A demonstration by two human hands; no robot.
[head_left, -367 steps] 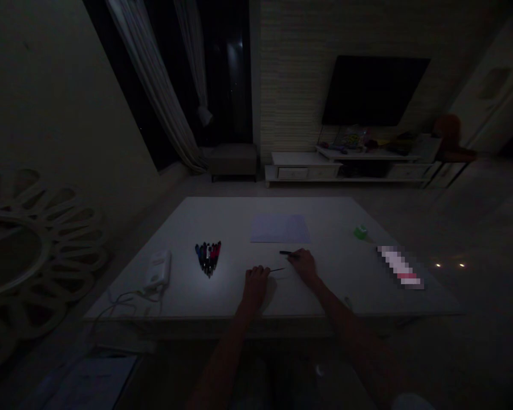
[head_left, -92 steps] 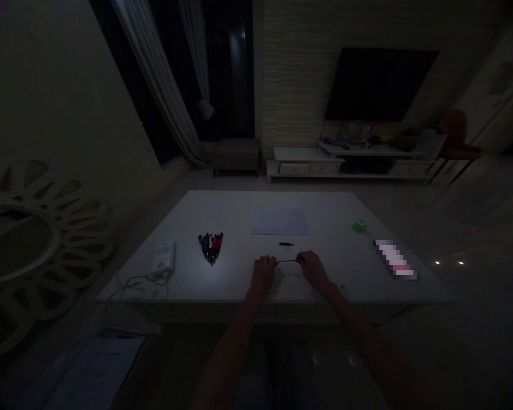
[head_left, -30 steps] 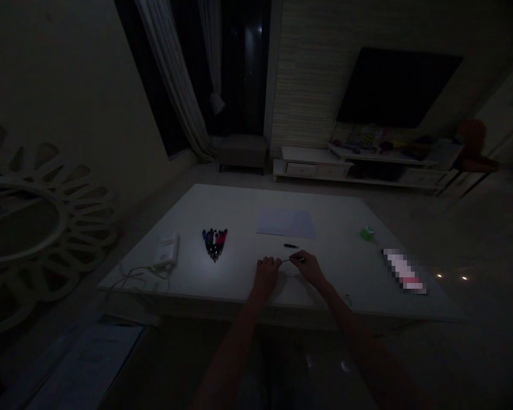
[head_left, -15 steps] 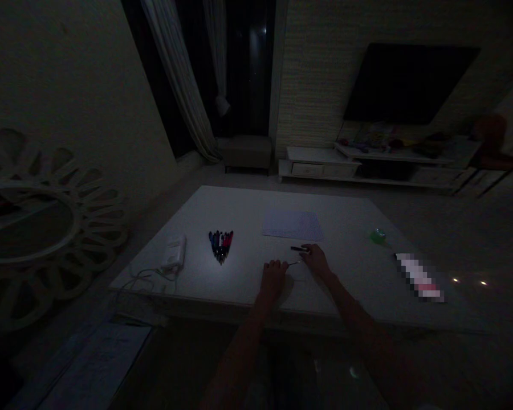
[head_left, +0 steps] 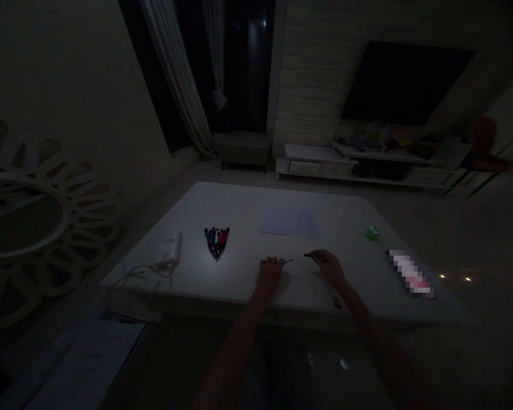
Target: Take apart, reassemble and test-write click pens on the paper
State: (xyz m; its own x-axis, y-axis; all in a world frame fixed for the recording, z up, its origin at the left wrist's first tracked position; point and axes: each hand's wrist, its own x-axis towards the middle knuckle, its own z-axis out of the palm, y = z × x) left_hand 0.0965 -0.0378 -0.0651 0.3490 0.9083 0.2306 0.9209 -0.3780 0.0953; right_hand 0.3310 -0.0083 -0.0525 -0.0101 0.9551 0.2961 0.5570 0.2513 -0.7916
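Over the front part of the white table (head_left: 239,199), my left hand (head_left: 270,274) is closed on a thin dark stick-like piece (head_left: 289,260) with a light tip that points right. To its right, my right hand (head_left: 330,267) pinches a short dark piece (head_left: 308,255), perhaps a pen cap or barrel, its end pointing left. A small gap separates the two pieces. Several pens (head_left: 216,242) lie in a fan to the left, their tips together toward me. Behind my hands lies a pale sheet of paper (head_left: 289,222).
A white power strip or adapter (head_left: 169,248) with cables is at the table's left. On the right are a small green object (head_left: 371,232) and a pixelated phone-like item (head_left: 410,273). Papers (head_left: 94,359) lie below, at the lower left.
My right hand has moved right, away from my left hand, with the dark piece in its fingers. The gap between the two pieces is wider. The view has shifted slightly.
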